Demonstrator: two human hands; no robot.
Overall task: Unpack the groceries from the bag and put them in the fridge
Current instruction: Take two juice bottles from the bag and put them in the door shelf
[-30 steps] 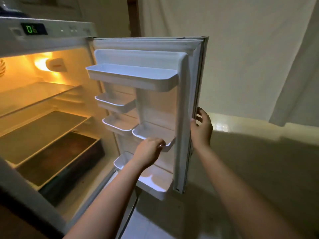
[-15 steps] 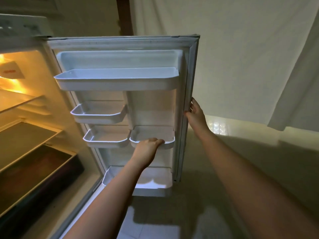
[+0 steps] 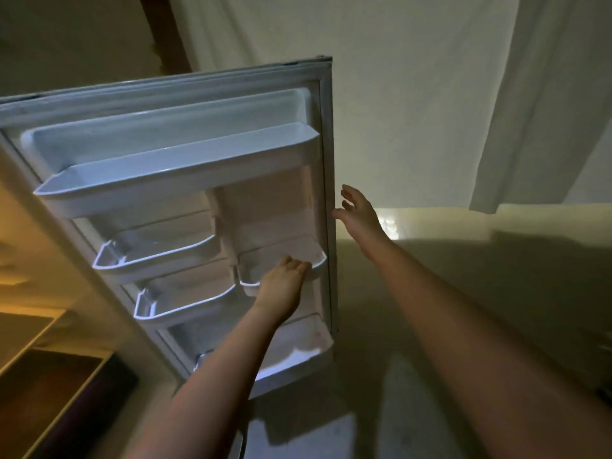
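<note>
Since a moment ago the right hand (image 3: 359,213) has let go of the fridge door (image 3: 326,127)'s edge and now hovers just beside it, fingers spread. Her left hand (image 3: 281,283) rests on the small door bin (image 3: 316,260), fingers seemingly curled over its rim. Beyond the door hangs a pale curtain (image 3: 414,94) above the dim floor (image 3: 496,276).

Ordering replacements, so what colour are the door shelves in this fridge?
White, plain; the door shelves show best in the head view.
</note>
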